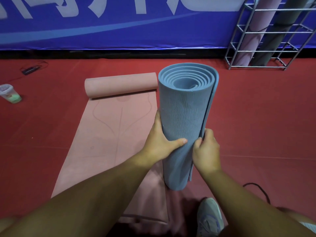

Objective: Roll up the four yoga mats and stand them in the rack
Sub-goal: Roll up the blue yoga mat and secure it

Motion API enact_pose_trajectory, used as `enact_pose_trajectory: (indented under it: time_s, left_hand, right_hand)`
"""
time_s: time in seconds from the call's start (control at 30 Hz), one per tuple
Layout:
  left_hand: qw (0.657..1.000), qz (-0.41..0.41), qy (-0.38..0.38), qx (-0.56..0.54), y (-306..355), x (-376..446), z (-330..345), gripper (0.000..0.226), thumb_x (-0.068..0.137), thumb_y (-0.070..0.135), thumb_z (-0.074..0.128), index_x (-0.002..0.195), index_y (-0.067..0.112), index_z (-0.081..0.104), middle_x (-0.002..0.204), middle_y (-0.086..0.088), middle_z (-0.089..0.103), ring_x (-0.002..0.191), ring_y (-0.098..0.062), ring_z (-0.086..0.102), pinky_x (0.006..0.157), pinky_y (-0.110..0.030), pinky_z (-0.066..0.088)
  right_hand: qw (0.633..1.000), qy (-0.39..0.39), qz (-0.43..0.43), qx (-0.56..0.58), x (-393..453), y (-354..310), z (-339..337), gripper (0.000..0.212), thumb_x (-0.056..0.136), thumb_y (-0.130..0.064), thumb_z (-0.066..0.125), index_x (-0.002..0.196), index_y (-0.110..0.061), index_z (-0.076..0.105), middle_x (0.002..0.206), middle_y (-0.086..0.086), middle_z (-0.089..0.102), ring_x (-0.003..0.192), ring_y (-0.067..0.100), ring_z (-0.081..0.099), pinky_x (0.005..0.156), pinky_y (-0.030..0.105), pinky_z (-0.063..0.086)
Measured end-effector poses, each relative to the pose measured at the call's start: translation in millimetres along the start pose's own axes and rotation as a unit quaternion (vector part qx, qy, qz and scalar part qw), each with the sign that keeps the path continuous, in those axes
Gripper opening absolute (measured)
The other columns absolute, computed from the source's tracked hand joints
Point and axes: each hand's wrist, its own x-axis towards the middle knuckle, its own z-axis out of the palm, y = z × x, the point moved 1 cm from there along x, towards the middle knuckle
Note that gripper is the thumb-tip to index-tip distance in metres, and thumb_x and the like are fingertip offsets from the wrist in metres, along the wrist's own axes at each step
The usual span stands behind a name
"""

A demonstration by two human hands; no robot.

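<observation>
The pink mat (109, 142) lies half unrolled along the red floor (256, 125), its rolled end at the far side. Over its near right corner the blue mat (184, 120) stands upright, rolled, ribbed outside, spiral showing on top. The left hand (160, 142) wraps its side, thumb across the front; the right hand (206, 151) pinches the loose outer edge. In the wire rack (266, 41) by the blue banner (119, 23) lean a lilac mat (253, 35) and a dark mat (273, 40). A cup (9, 94) stands far left; a shoe (209, 218) shows below.
</observation>
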Motion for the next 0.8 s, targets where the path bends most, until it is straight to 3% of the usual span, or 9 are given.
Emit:
enact_pose_trajectory:
  time_s: [0.1,0.17,0.23,0.33,0.47,0.53,0.67,0.8]
  left_hand:
    - [1.0,0.001,-0.012,0.021,3,2,-5,0.114,0.06,0.026,0.094,0.148,0.041,0.022,0.138,0.022,0.051,0.125,0.003,0.051,0.108,-0.032,0.047]
    - [0.999,0.008,-0.005,0.048,9,4,-12,0.115,0.057,0.028,0.095,0.149,0.031,0.027,0.138,0.017,0.049,0.123,0.001,0.051,0.106,-0.028,0.045]
    - [0.995,0.025,0.012,0.092,16,9,-17,0.112,0.05,0.039,0.092,0.146,0.024,0.036,0.141,0.008,0.046,0.125,-0.003,0.046,0.109,-0.027,0.042]
    - [0.996,0.041,0.007,0.074,22,13,-20,0.107,0.05,0.05,0.083,0.145,0.027,0.039,0.141,0.007,0.046,0.131,-0.009,0.047,0.11,-0.039,0.045]
    - [0.993,0.088,0.063,0.034,41,12,-30,0.13,0.06,0.04,0.088,0.158,0.046,0.002,0.157,0.014,0.031,0.14,-0.014,0.044,0.107,-0.046,0.049]
    - [0.985,0.126,0.103,0.055,57,15,-36,0.132,0.06,0.047,0.086,0.156,0.048,-0.005,0.161,0.011,0.024,0.143,-0.012,0.039,0.108,-0.047,0.048]
    - [0.973,0.171,0.132,0.086,70,23,-38,0.112,0.061,0.047,0.086,0.153,0.04,0.024,0.162,0.006,0.024,0.149,-0.014,0.03,0.111,-0.049,0.045]
    - [0.972,0.17,0.148,0.071,65,27,-33,0.097,0.061,0.038,0.091,0.141,0.035,0.036,0.145,0.009,0.045,0.133,-0.014,0.046,0.106,-0.044,0.048]
  right_hand:
    - [0.999,-0.034,0.004,-0.006,-3,-3,-1,0.044,0.083,-0.003,0.053,0.126,-0.007,0.049,0.12,0.013,0.06,0.11,0.034,0.056,0.08,0.031,0.039]
    - [0.997,-0.07,-0.034,-0.016,-8,-4,1,0.07,0.074,-0.024,0.064,0.138,-0.011,0.04,0.131,0.009,0.054,0.121,0.031,0.051,0.094,0.039,0.045]
    - [0.994,-0.097,-0.047,-0.031,-11,-5,4,0.101,0.067,-0.051,0.069,0.15,-0.014,0.026,0.147,0.006,0.045,0.133,0.03,0.043,0.107,0.048,0.041]
    - [0.996,-0.089,-0.021,0.007,-7,-8,7,0.124,0.054,-0.067,0.079,0.153,-0.02,0.021,0.153,0.002,0.041,0.14,0.027,0.04,0.11,0.051,0.041]
    - [0.997,-0.068,-0.028,0.025,-4,-10,10,0.126,0.051,-0.065,0.084,0.153,-0.022,0.023,0.15,0.003,0.044,0.138,0.024,0.043,0.109,0.049,0.043]
    - [0.997,-0.066,-0.035,0.027,-4,-11,13,0.123,0.052,-0.062,0.083,0.152,-0.022,0.025,0.149,0.002,0.044,0.137,0.023,0.044,0.109,0.048,0.043]
    - [0.996,-0.067,-0.035,0.045,-3,-11,16,0.121,0.053,-0.06,0.083,0.152,-0.023,0.024,0.15,0.001,0.042,0.138,0.022,0.042,0.11,0.048,0.042]
    - [0.996,-0.072,-0.036,0.039,-2,-10,19,0.122,0.056,-0.059,0.083,0.154,-0.02,0.021,0.15,0.004,0.038,0.139,0.023,0.039,0.112,0.049,0.04]
